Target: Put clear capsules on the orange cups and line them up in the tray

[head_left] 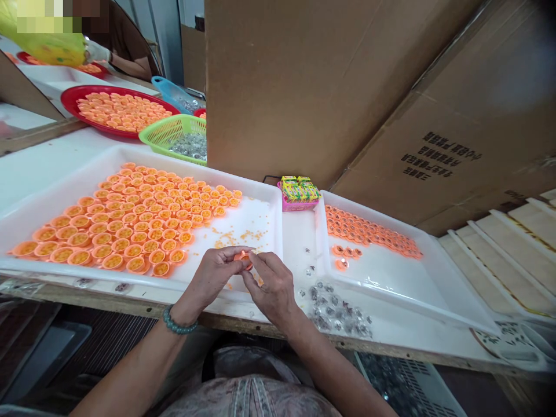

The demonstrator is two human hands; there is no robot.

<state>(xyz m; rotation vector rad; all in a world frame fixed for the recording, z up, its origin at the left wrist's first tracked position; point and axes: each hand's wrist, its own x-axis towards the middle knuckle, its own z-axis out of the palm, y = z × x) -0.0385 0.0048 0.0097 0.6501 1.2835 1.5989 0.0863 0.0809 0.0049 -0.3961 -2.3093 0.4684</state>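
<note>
Between both hands | orange cup [244,259] | left hand [214,278] | right hand [271,288] pinching it

Both hands meet over the near rim of the left white tray [260,202]: the left hand [215,277] and right hand [271,286] pinch one small orange cap [244,258] between their fingertips. Rows of filled orange cups [125,220] cover that tray, and loose clear pieces [334,313] lie on the table just right of the hands, beside the right white tray [391,278].

cups [125,217] in left tray [260,211], right tray [434,301] beside, small box [299,192] between
</note>
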